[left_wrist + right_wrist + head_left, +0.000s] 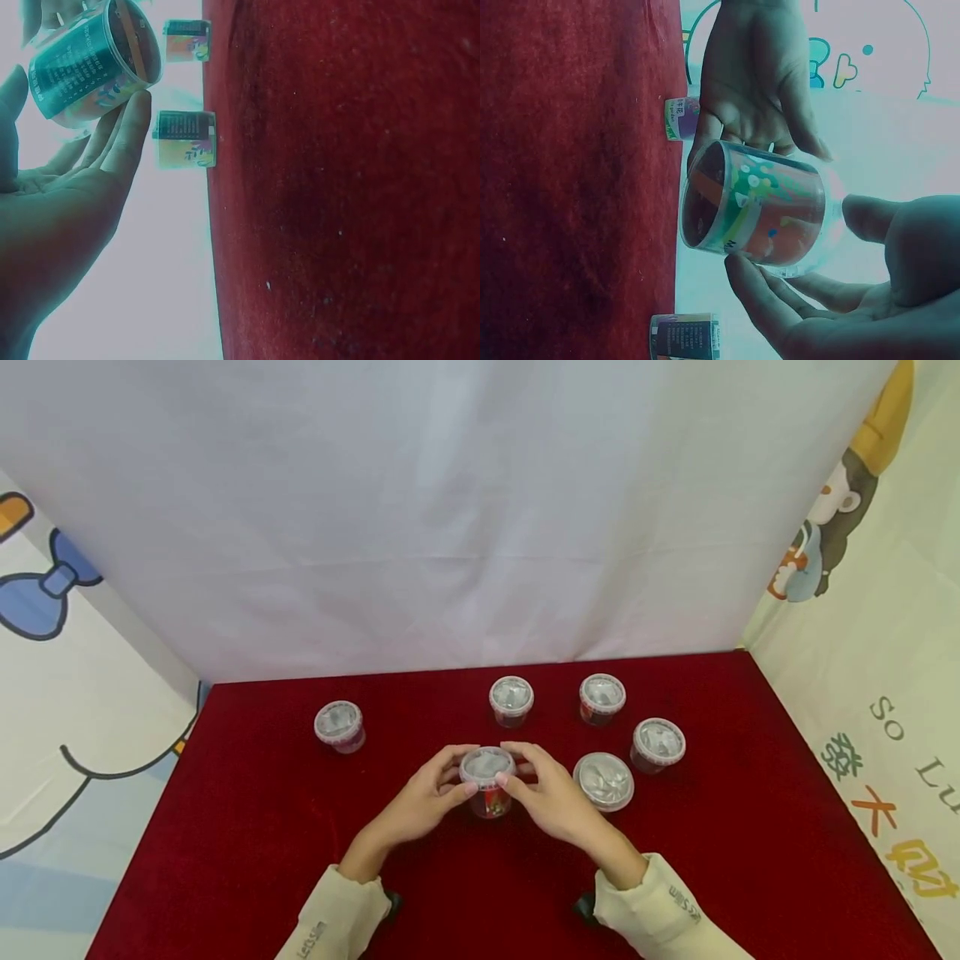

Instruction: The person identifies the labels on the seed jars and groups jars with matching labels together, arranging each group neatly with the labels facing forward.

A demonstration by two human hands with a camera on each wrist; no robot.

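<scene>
Tub (489, 777) is held up between left hand (429, 793) and right hand (551, 797), raised off the red-covered desk (480, 885); both wrist views catch its underside. Pale rim, silvery top, printed wall. Left grip: grasping the tub, fingers curved along its left side, thumb at the near side. Right grip: grasping it too, fingers round the right side, thumb up by the rim.

Rest placed off the tub. Purple tub (341, 727) well left and somewhat farther back. Rear tub (512, 700) behind, slightly right. Red-labelled tub (602, 697) behind and right. Far-right tub (658, 745) well right, a little back. All four stand upright, silvery tops up. Silver-topped disc (603, 782) right of the tub, near the right hand; cannot tell if lid or container.

Cream sleeves (333, 914), lettered, come in from the near side. White curtain (465, 527) behind the tub; bow-print cloth (67, 727) far left, lettered cloth (885, 635) far right.
</scene>
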